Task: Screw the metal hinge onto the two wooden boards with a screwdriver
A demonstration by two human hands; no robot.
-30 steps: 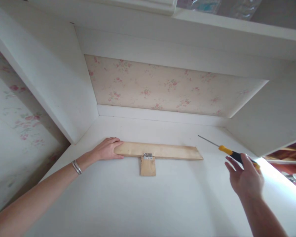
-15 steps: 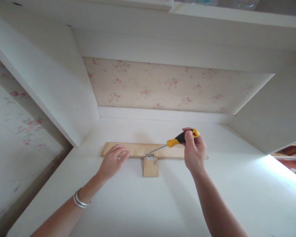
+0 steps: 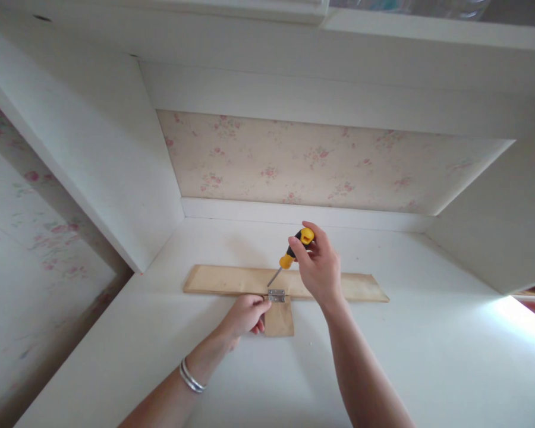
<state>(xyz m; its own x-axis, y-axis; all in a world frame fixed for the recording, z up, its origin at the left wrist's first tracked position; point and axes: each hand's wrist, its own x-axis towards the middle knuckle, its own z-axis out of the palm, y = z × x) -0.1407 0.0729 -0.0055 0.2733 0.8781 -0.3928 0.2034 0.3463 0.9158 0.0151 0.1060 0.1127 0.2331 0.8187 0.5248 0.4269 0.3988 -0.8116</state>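
1. A long wooden strip [image 3: 232,280] was laid flat on the white shelf surface [image 3: 383,356], running left to right, in front of the wallpapered back panel [image 3: 316,160].
2. A short wooden block [image 3: 280,319] was positioned on the near side of the strip, at right angles to it, the two pieces touching at about mid-length of the strip.
3. A small metal hinge [image 3: 276,295] was seated across the joint between the strip and the block. It was judged already placed and aligned; whether any of its screws were fully driven could not be told at this size.
4. The right hand [image 3: 321,267] was closed around the black-and-yellow handle of a screwdriver [image 3: 289,257], the fingers wrapped tightly about the grip. The shaft was angled down and to the left, with the tip brought to the far leaf of the hinge, touching it or just above it.
5. The left hand [image 3: 246,315] was rested at the left edge of the block, just beside the hinge, the fingers curled together against the wood to steady it. Two bangles [image 3: 191,375] were worn on that wrist.
6. The work was judged to be at the fastening stage: the parts were assembled and held, and the screw work at the hinge appeared to remain to be completed.
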